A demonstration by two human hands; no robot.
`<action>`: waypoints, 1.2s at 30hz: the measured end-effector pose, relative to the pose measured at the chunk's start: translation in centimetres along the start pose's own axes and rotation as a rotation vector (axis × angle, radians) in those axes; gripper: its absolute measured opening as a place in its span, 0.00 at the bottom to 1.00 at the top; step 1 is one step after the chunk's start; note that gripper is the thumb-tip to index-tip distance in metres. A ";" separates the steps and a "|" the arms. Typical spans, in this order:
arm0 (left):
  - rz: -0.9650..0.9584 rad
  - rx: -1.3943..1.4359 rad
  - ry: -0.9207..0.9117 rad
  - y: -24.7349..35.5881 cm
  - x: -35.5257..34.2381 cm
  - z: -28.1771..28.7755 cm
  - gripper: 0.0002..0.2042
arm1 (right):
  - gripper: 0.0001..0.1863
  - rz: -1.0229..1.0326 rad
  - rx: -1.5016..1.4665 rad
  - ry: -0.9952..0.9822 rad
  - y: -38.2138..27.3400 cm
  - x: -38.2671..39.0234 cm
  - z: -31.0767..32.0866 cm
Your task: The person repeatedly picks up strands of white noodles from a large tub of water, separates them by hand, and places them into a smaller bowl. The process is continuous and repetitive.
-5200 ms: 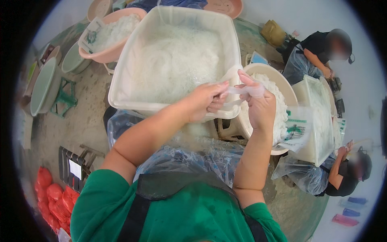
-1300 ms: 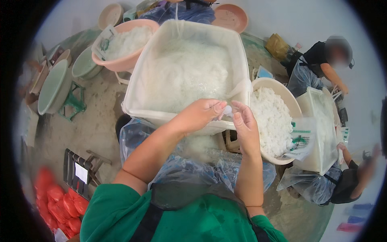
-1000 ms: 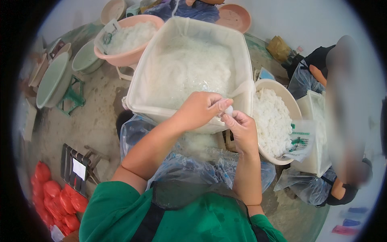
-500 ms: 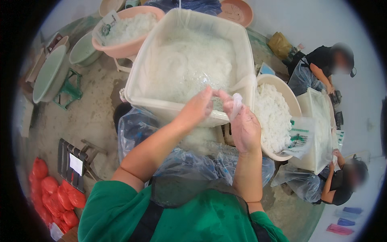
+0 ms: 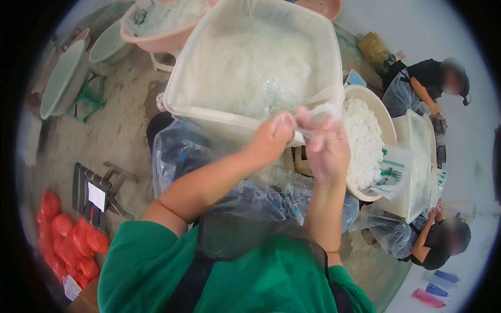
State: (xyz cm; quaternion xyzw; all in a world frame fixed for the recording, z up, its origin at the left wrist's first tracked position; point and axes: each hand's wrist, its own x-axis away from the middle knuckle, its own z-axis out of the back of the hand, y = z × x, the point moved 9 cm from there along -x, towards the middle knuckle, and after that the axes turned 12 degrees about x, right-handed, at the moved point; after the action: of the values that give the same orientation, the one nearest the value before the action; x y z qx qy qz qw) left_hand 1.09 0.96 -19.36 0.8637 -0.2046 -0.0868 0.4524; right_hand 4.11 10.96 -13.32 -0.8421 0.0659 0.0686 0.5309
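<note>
Both hands are raised over the near right corner of a large white tub [image 5: 255,120], which holds a whitish, wet, stringy mass [image 5: 245,68]. My left hand [image 5: 272,136] is closed, its fingers curled in a pinch on a thin translucent end of white strands [image 5: 324,109]. The rest of these strands loops about the fingers of my right hand [image 5: 327,148], which are partly bent and smeared by motion. To the right of that hand, a cream basin [image 5: 387,117] is heaped with small white lumps [image 5: 361,146].
A printed clear bag [image 5: 396,172] hangs over the basin's rim. Two people, one black sleeve [image 5: 424,70] showing, work at another white tub [image 5: 415,172] on the right. At left are a green stool [image 5: 90,96], a folding seat [image 5: 91,193] and red bags [image 5: 68,235].
My hands have shifted slightly right. The right hand's fingers have opened out some, and the white strands now stretch across them toward my left hand. The whole view has tilted a little downward.
</note>
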 end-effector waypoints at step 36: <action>-0.396 0.441 -0.561 28.6 -7.9 3.4 0.10 | 0.13 -0.417 1.845 -0.362 6.8 -8.6 8.9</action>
State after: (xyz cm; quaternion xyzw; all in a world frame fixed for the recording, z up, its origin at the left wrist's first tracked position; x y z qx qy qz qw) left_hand -15.07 -12.64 1.82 0.9055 -0.1633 -0.3585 0.1577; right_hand -5.98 16.37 -21.55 -0.0646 -0.1401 0.0229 0.9878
